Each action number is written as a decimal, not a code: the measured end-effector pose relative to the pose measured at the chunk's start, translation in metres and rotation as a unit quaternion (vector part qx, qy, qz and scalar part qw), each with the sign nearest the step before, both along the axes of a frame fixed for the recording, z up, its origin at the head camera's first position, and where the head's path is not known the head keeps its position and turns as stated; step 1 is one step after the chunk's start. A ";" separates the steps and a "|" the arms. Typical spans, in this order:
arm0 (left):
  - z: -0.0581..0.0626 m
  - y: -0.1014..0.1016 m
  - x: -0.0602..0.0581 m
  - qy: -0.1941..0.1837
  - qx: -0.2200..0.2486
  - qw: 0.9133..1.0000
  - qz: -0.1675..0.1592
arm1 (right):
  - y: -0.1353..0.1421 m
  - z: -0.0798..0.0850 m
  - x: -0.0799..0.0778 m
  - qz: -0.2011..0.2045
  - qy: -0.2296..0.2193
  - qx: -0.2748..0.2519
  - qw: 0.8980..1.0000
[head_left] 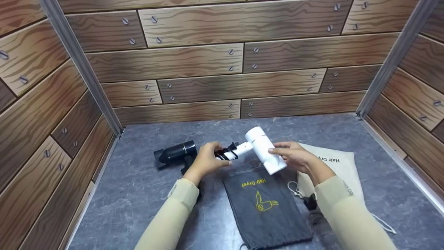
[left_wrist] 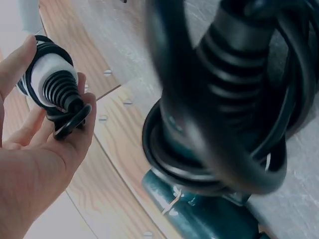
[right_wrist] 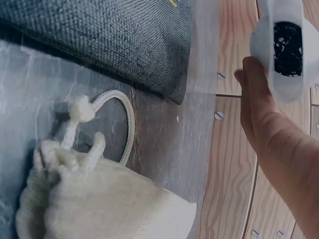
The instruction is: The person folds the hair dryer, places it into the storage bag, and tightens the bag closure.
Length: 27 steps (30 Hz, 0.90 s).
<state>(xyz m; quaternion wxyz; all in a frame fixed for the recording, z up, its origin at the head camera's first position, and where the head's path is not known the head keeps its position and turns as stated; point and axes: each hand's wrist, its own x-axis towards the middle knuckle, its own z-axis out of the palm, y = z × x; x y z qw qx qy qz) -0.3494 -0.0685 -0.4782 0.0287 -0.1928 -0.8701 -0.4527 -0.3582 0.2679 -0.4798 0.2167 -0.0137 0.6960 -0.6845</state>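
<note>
Both hands hold a white hair dryer (head_left: 264, 149) above the table. My left hand (head_left: 207, 160) grips its handle, round which a black cord (head_left: 222, 155) is wound; the left wrist view shows the cord's ribbed end beside the palm. My right hand (head_left: 295, 157) holds the barrel near the nozzle (right_wrist: 286, 92), thumb on the near side. Left of the left hand lies a black hair dryer (head_left: 177, 153), its handle partly hidden behind that hand and forearm. A dark grey drawstring bag (head_left: 274, 218) printed "Hair Dryer" in yellow lies below the white dryer.
Under the right forearm lies a cream drawstring bag (head_left: 341, 170), also printed "Hair Dryer", its white cords (head_left: 383, 224) spread on the table. A small black object (head_left: 310, 202) sits by the right sleeve. Wood-patterned walls (head_left: 222, 62) enclose the grey table (head_left: 138, 208) on three sides.
</note>
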 end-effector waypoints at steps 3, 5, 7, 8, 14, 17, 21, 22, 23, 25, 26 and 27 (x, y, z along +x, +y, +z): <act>0.004 -0.003 0.005 -0.017 -0.009 1.000 -0.003 | 0.001 0.003 0.005 0.024 -0.005 0.010 1.000; 0.006 -0.005 0.008 -0.028 -0.014 1.000 -0.004 | 0.000 0.005 0.009 0.037 -0.005 0.016 0.999; 0.008 -0.007 0.011 -0.040 -0.011 0.999 -0.006 | 0.000 0.007 0.014 0.046 0.001 0.023 0.999; 0.008 -0.007 0.012 -0.043 -0.005 0.999 -0.008 | 0.000 0.009 0.017 0.049 0.006 0.027 0.998; 0.007 -0.004 0.021 -0.043 0.028 0.999 0.006 | -0.001 0.010 0.033 0.037 0.042 0.028 0.998; 0.007 0.000 0.025 -0.028 0.030 0.999 0.031 | -0.001 0.009 0.039 0.023 0.058 0.012 0.998; 0.009 0.005 0.029 -0.017 0.046 0.998 0.050 | -0.002 0.010 0.046 -0.004 0.078 -0.010 0.997; 0.009 0.005 0.030 -0.018 0.051 0.997 0.051 | -0.003 0.011 0.048 -0.007 0.081 -0.013 0.997; 0.009 0.006 0.031 -0.022 0.058 0.997 0.052 | -0.004 0.012 0.050 -0.012 0.084 -0.015 0.996; 0.009 0.006 0.032 -0.031 0.071 0.996 0.054 | -0.005 0.015 0.054 -0.017 0.091 -0.015 0.996; 0.009 0.006 0.033 -0.033 0.077 0.995 0.056 | -0.006 0.016 0.055 -0.021 0.094 -0.015 0.995; 0.010 0.007 0.034 -0.033 0.082 0.994 0.058 | -0.007 0.017 0.057 -0.026 0.097 -0.014 0.995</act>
